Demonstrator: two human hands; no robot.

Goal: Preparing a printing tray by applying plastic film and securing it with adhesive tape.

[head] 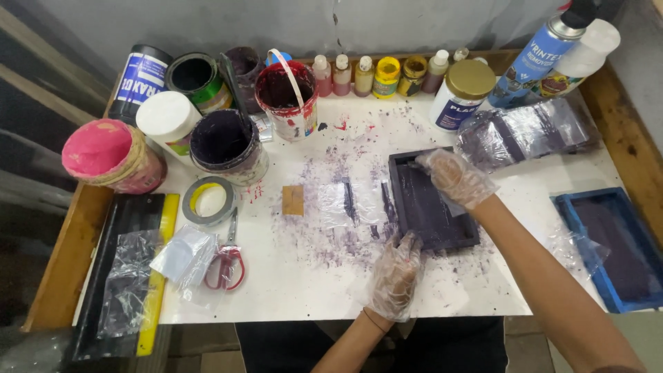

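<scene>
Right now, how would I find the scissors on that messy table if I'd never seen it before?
Start at the white table and look to its left part, below the ring of grey tape. The scissors lie there, beside a crumpled clear plastic bag. Their red loop handles give them away; nothing else close by is red.

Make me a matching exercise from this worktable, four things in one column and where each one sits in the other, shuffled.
Things:
1. scissors
2. spray can
3. blue tray
4. tape roll

Places:
A. far right corner of the table
B. right edge of the table, beyond the right hand
C. just above the scissors, left of the brown square
D. near the front, left of the left hand

Pairs: 1-D, 2-A, 3-B, 4-C
</scene>
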